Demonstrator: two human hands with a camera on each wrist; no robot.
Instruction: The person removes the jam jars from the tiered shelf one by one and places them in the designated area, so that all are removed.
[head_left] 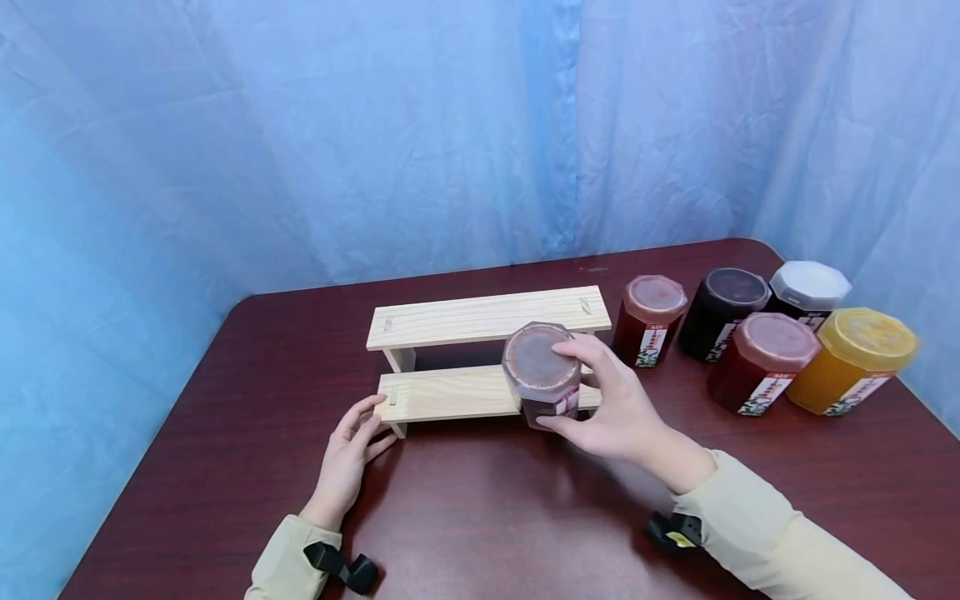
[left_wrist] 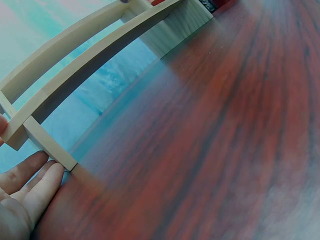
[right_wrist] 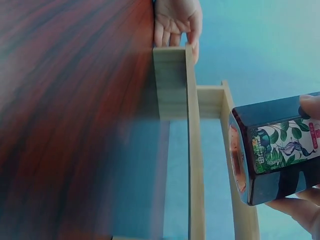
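Note:
A two-tier pale wooden rack (head_left: 442, 394) stands on the table, one board higher and behind the other. At the left end of the lower board, my left hand (head_left: 345, 467) touches the rack, its fingers (left_wrist: 44, 187) extended against the end support. My right hand (head_left: 618, 408) grips a dark-filled plastic jar (head_left: 542, 360) with a translucent lid, thumb and fingers round its sides. In the head view the jar overlaps the lower board's right part. The right wrist view shows the label (right_wrist: 285, 142) with leaves and a bird; the jar appears raised above the lower board.
To the right of the rack stand several lidded jars: a red jar (head_left: 650, 321), a dark jar (head_left: 723, 312), a white-lidded jar (head_left: 810, 285), a pink-lidded jar (head_left: 761, 364) and a yellow jar (head_left: 853, 360). Blue curtains (head_left: 420, 142) hang behind the dark red table (head_left: 480, 508).

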